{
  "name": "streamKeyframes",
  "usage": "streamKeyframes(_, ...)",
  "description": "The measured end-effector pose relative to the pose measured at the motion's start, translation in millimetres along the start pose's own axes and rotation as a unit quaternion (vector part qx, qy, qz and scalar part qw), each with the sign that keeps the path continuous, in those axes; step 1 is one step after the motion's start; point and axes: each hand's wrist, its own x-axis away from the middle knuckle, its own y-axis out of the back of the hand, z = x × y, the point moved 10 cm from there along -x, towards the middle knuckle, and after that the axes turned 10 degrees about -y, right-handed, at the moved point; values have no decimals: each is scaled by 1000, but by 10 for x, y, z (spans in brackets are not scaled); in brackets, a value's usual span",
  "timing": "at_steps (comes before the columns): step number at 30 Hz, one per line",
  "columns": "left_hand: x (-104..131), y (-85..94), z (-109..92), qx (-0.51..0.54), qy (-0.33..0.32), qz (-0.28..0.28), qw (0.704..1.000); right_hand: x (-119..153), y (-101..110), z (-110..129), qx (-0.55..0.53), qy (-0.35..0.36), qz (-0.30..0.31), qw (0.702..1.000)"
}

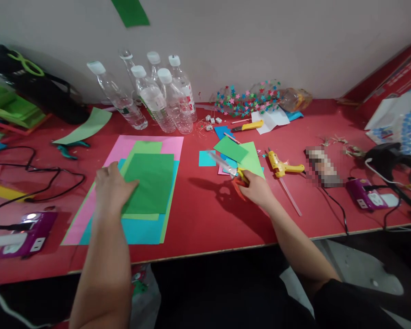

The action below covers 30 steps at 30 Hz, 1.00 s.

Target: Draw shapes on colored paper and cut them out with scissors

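Note:
My right hand [258, 188] grips a pair of scissors [241, 176] by the yellow and orange handles, above the red table. The silvery blades point away to the upper left, slightly blurred. On the left, my left hand [113, 189] rests on a stack of coloured paper, thumb spread away from the fingers. That thumb touches a dark green sheet [150, 183] on top. Beneath it show a blue sheet [140, 233], a pink sheet [113, 153] and light green edges. Near the scissor blades lie a small blue square [207, 158] and a green paper rectangle [231, 150].
Several clear plastic bottles [157, 103] stand by the wall. Star decorations [246, 99] and a yellow cutter knife [248, 126] lie at the back. A yellow glue gun [281, 164] is to the right. Purple power strips [366, 195] with cables sit at both sides.

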Motion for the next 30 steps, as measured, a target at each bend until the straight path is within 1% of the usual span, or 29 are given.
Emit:
streamKeyframes(1, -4, -27, -205, 17, -33, 6, 999, 39, -51, 101, 33, 35, 5, 999)
streamKeyframes(2, -4, -82, -419, 51, -58, 25, 997, 82, -113, 196, 58, 68, 14, 996)
streamKeyframes(3, 4, -159, -636, 95, -73, 57, 991, 121, -182, 269, 78, 91, 24, 992)
streamKeyframes(5, 35, -288, -1093, 162, -101, 112, 975, 168, -312, 330, 110, 101, 41, 988)
streamKeyframes(7, 82, -357, -1582, 182, -164, 141, 959, 204, -416, 370, 120, 110, 56, 985)
streamKeyframes(8, 117, -408, -1804, 190, -195, 159, 949, 229, -458, 405, 119, 126, 64, 983)
streamKeyframes(9, 162, -481, -2000, 199, -221, 186, 936, 257, -490, 444, 116, 146, 71, 980)
streamKeyframes(10, 198, -539, -2162, 207, -243, 201, 926, 285, -511, 480, 113, 166, 76, 977)
streamKeyframes(12, 258, -658, -2388, 209, -274, 221, 912, 325, -521, 520, 113, 189, 77, 972)
streamKeyframes(14, 296, -769, -2497, 204, -288, 232, 906, 340, -508, 527, 119, 191, 69, 972)
streamKeyframes(16, 297, -797, -2522, 216, -288, 211, 909, 332, -475, 517, 108, 175, 60, 977)
streamKeyframes(19, 276, -684, -2477, 254, -274, 133, 918, 273, -360, 471, 22, 118, 45, 992)
streamKeyframes(21, 305, -573, -2481, 268, -283, 84, 917, 215, -272, 437, -43, 86, 40, 995)
streamKeyframes(22, 331, -515, -2498, 269, -294, 60, 915, 180, -220, 428, -61, 80, 36, 994)
streamKeyframes(24, 389, -426, -2529, 265, -310, 17, 913, 90, -79, 410, -63, 81, 16, 995)
streamKeyframes(25, 421, -426, -2552, 263, -317, 14, 911, 34, 20, 388, -52, 82, -4, 995)
streamKeyframes(26, 453, -461, -2582, 260, -326, 27, 908, -28, 124, 353, -38, 80, -23, 996)
streamKeyframes(27, 485, -525, -2615, 256, -334, 54, 905, -93, 248, 307, -27, 75, -49, 996)
streamKeyframes(29, 542, -700, -2667, 242, -346, 125, 898, -215, 502, 209, 0, 64, -102, 993)
streamKeyframes(30, 561, -788, -2685, 232, -349, 159, 894, -278, 590, 153, 16, 52, -113, 992)
